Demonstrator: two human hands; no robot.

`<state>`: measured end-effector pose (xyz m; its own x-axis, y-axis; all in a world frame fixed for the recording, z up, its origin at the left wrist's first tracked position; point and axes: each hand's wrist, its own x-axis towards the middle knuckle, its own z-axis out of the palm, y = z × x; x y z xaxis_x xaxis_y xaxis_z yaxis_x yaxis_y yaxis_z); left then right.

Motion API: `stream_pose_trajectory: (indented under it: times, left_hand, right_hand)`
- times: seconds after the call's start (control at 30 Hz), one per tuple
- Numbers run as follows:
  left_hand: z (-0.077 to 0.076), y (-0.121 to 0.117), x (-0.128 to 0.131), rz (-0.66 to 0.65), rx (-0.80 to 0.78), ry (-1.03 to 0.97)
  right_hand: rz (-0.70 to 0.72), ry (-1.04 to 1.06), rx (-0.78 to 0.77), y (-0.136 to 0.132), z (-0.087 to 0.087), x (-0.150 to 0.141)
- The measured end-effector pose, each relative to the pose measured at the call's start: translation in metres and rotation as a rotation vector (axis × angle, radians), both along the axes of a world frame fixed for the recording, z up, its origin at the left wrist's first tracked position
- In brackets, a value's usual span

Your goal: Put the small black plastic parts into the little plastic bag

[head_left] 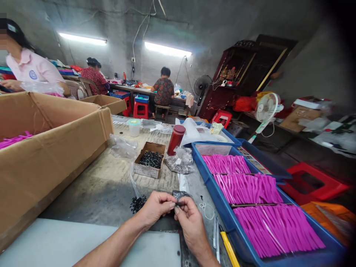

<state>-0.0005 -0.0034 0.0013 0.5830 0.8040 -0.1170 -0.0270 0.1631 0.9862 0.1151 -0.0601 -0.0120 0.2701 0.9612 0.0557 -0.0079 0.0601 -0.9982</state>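
My left hand (159, 208) and my right hand (189, 218) meet above the worktable, thumbs and forefingers pinched together at one spot. Between the fingertips is a small dark piece, mostly hidden, whose kind I cannot make out. Just behind the fingers lies a dark, shiny plastic-looking bundle (181, 194). A pile of small black parts (137, 204) sits left of my left hand. To the right of my right hand are a white string loop (204, 207), a thin metal strip (216, 237) and a tool with a yellow handle (229, 249).
A blue tray (207, 181) holds rows of magenta strips (247, 189). A small box (147, 171) of black pins, a dark red cylinder (176, 140) and a clear bag (182, 160) stand ahead. At left is a large cardboard box (55, 163). Other people sit farther back.
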Motion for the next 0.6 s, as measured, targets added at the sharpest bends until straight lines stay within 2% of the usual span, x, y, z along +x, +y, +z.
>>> stream_pose_trajectory:
  times: [0.2, 0.3, 0.4, 0.6]
  left_hand:
    - [0.0013, 0.0001, -0.0005, 0.003, 0.346, 0.134]
    - [0.0029, -0.0006, -0.0006, 0.009, 0.459, 0.215]
    - [0.0039, -0.0015, -0.0001, 0.022, 0.488, 0.270]
    - [0.0014, -0.0015, 0.0008, 0.041, 0.452, 0.297]
  right_hand:
    - [-0.005, -0.013, 0.007, 0.0004, -0.0009, 0.0018]
    - [-0.008, -0.007, 0.013, 0.0006, 0.0009, 0.0012]
    - [-0.013, -0.003, 0.020, 0.0011, 0.0030, 0.0002]
    - [-0.019, -0.009, 0.022, 0.0035, 0.0035, -0.0013]
